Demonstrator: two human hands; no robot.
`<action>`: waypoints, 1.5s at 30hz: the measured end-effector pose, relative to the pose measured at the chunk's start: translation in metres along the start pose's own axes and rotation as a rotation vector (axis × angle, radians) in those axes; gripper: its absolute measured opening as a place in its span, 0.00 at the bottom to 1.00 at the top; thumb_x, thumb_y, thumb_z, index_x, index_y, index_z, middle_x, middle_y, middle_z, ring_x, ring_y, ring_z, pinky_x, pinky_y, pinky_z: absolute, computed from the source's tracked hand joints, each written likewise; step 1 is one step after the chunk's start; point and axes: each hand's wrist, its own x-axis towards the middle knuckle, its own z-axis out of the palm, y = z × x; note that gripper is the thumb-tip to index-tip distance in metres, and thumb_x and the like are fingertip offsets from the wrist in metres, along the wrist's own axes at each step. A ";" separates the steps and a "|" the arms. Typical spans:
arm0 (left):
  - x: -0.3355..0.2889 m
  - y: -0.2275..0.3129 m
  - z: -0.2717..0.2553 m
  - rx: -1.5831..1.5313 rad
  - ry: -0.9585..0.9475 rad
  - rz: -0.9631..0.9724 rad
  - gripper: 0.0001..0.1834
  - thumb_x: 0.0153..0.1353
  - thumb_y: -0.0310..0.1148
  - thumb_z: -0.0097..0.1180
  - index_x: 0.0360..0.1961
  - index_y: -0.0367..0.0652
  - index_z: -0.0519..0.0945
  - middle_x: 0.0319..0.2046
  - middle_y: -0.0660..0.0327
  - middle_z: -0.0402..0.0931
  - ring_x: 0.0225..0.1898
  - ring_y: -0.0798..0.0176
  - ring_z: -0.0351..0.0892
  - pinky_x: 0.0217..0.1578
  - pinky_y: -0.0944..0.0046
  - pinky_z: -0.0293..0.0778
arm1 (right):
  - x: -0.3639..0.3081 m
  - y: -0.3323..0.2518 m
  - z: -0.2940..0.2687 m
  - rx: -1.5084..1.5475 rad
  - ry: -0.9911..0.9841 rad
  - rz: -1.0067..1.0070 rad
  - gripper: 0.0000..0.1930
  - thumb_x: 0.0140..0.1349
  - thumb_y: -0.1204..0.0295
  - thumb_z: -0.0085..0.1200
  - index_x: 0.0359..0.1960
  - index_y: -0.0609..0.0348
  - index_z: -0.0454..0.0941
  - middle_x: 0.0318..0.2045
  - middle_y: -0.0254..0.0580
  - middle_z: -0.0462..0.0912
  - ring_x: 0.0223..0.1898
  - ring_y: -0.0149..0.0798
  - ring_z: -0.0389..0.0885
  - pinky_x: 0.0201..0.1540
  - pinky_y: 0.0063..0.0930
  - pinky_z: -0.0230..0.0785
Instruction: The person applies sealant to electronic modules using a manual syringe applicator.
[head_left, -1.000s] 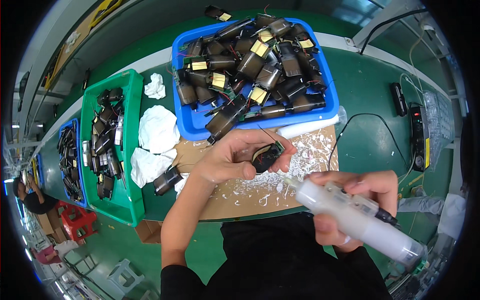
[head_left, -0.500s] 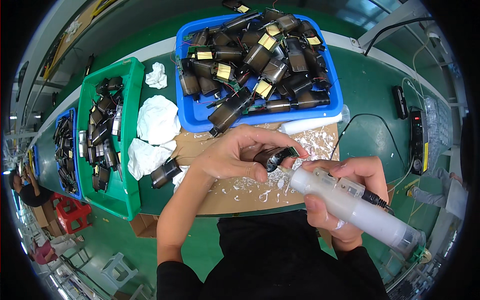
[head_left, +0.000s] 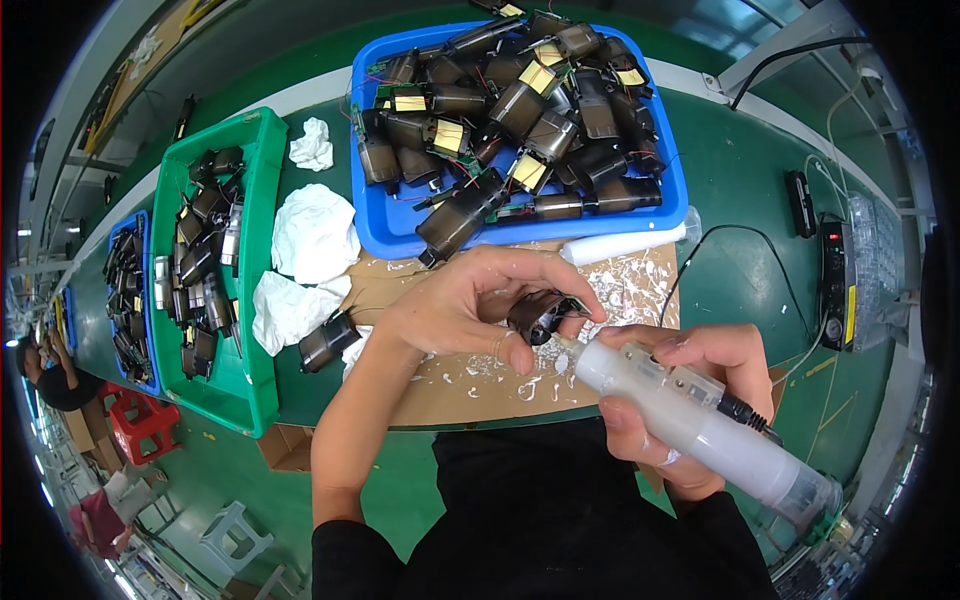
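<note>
My left hand (head_left: 450, 315) is closed around a dark translucent plastic housing (head_left: 540, 314), with its end turned toward my right hand. My right hand (head_left: 690, 400) grips a white glue dispenser (head_left: 690, 410), a thick syringe-like tube with a clear plastic switch block and a black cable. Its narrow nozzle points up and left at the housing's end; whether the tip touches it I cannot tell. Under both hands lies a cardboard sheet (head_left: 470, 400) smeared with white glue. Another dark housing (head_left: 328, 343) rests left of my left forearm.
A blue tray (head_left: 380, 235) heaped with dark housings stands at the back. To the left are a green tray (head_left: 262, 350) of similar parts and crumpled white cloths (head_left: 312, 235). A white tube (head_left: 620, 246) lies behind my hands. A black box (head_left: 832, 290) with cables stands right.
The housing in my left hand has turned so that its end faces more toward the nozzle. The dispenser has shifted slightly left in my right hand's grip.
</note>
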 end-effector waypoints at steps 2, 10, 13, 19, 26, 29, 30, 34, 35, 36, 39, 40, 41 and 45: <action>0.000 0.001 -0.001 -0.002 -0.011 -0.007 0.36 0.41 0.40 0.76 0.51 0.34 0.77 0.45 0.60 0.76 0.44 0.66 0.72 0.45 0.67 0.68 | 0.000 0.001 0.001 -0.011 0.026 -0.017 0.25 0.50 0.71 0.69 0.39 0.63 0.61 0.36 0.42 0.71 0.41 0.45 0.84 0.43 0.39 0.80; 0.000 0.001 -0.001 -0.029 -0.026 -0.014 0.35 0.43 0.37 0.75 0.52 0.33 0.76 0.46 0.59 0.77 0.44 0.66 0.73 0.46 0.67 0.70 | 0.002 -0.001 0.003 -0.029 0.066 -0.011 0.25 0.49 0.70 0.69 0.38 0.64 0.62 0.35 0.39 0.69 0.40 0.44 0.84 0.42 0.36 0.81; 0.000 0.003 -0.001 -0.025 -0.022 -0.023 0.34 0.43 0.36 0.75 0.52 0.33 0.76 0.45 0.59 0.77 0.44 0.67 0.74 0.46 0.67 0.70 | 0.001 0.001 0.002 -0.028 0.063 -0.024 0.25 0.49 0.70 0.69 0.38 0.64 0.62 0.35 0.39 0.69 0.40 0.44 0.84 0.42 0.35 0.81; 0.001 0.003 -0.001 -0.013 -0.030 -0.043 0.34 0.44 0.36 0.74 0.52 0.33 0.76 0.44 0.60 0.77 0.44 0.67 0.74 0.46 0.68 0.70 | 0.002 0.003 0.001 -0.044 0.066 -0.070 0.25 0.49 0.69 0.68 0.38 0.66 0.63 0.35 0.40 0.68 0.37 0.44 0.85 0.38 0.32 0.81; 0.002 0.006 0.001 -0.017 -0.035 -0.047 0.33 0.43 0.36 0.75 0.51 0.33 0.77 0.43 0.61 0.76 0.43 0.67 0.74 0.45 0.68 0.70 | 0.006 0.002 -0.004 0.030 -0.028 -0.111 0.28 0.48 0.87 0.66 0.47 0.66 0.61 0.37 0.58 0.82 0.34 0.30 0.81 0.36 0.22 0.74; 0.002 0.005 0.001 -0.014 -0.047 -0.057 0.33 0.43 0.35 0.75 0.51 0.33 0.77 0.42 0.61 0.76 0.43 0.67 0.74 0.45 0.68 0.70 | 0.002 0.005 -0.005 0.068 -0.046 -0.120 0.28 0.48 0.86 0.66 0.47 0.66 0.61 0.37 0.58 0.82 0.34 0.31 0.81 0.36 0.23 0.74; 0.003 0.005 0.001 -0.015 -0.052 -0.057 0.33 0.43 0.35 0.75 0.51 0.33 0.77 0.42 0.61 0.76 0.43 0.67 0.74 0.45 0.68 0.70 | -0.003 0.004 -0.004 0.038 -0.003 -0.061 0.25 0.48 0.79 0.67 0.43 0.68 0.62 0.36 0.49 0.75 0.35 0.38 0.83 0.36 0.27 0.77; 0.003 0.004 0.001 -0.012 -0.055 -0.063 0.33 0.42 0.35 0.75 0.51 0.33 0.77 0.42 0.61 0.76 0.43 0.68 0.74 0.45 0.69 0.70 | -0.004 0.006 -0.001 0.001 0.073 -0.038 0.25 0.48 0.71 0.68 0.39 0.70 0.64 0.36 0.42 0.67 0.36 0.47 0.85 0.36 0.31 0.81; 0.003 0.003 0.000 -0.014 -0.055 -0.057 0.33 0.42 0.35 0.75 0.51 0.33 0.77 0.42 0.62 0.77 0.43 0.67 0.74 0.45 0.68 0.70 | -0.004 0.006 -0.001 0.001 0.073 -0.038 0.25 0.48 0.71 0.68 0.39 0.70 0.64 0.36 0.42 0.67 0.36 0.47 0.85 0.36 0.31 0.81; 0.003 0.002 0.000 -0.016 -0.055 -0.051 0.33 0.42 0.35 0.75 0.51 0.33 0.77 0.43 0.62 0.77 0.43 0.67 0.74 0.45 0.68 0.70 | -0.005 0.006 -0.001 -0.011 0.073 -0.035 0.25 0.48 0.71 0.68 0.39 0.70 0.63 0.37 0.42 0.67 0.36 0.47 0.85 0.36 0.31 0.81; 0.003 0.003 0.001 -0.035 -0.062 -0.057 0.34 0.42 0.35 0.75 0.51 0.34 0.77 0.43 0.62 0.77 0.43 0.67 0.74 0.45 0.68 0.70 | -0.006 0.007 -0.001 0.017 0.076 -0.043 0.25 0.49 0.71 0.67 0.39 0.70 0.63 0.37 0.42 0.66 0.36 0.47 0.85 0.37 0.32 0.81; 0.004 0.002 0.001 -0.036 -0.063 -0.057 0.34 0.42 0.35 0.75 0.51 0.34 0.77 0.43 0.62 0.77 0.43 0.67 0.74 0.45 0.68 0.70 | -0.007 0.008 -0.001 0.054 0.084 -0.051 0.25 0.49 0.71 0.67 0.39 0.70 0.63 0.37 0.41 0.66 0.37 0.47 0.85 0.37 0.33 0.81; 0.004 0.001 0.001 -0.035 -0.065 -0.045 0.33 0.43 0.34 0.75 0.52 0.34 0.77 0.43 0.62 0.77 0.43 0.67 0.74 0.46 0.68 0.69 | -0.007 0.009 0.000 0.053 0.083 -0.051 0.25 0.49 0.71 0.67 0.39 0.70 0.63 0.37 0.41 0.66 0.37 0.47 0.85 0.37 0.33 0.81; -0.002 0.003 -0.001 -0.044 -0.014 -0.082 0.32 0.45 0.34 0.74 0.52 0.33 0.77 0.44 0.62 0.77 0.44 0.67 0.74 0.47 0.67 0.69 | -0.008 0.012 -0.002 0.010 0.074 -0.054 0.27 0.49 0.68 0.68 0.40 0.67 0.62 0.35 0.47 0.73 0.37 0.46 0.85 0.38 0.32 0.80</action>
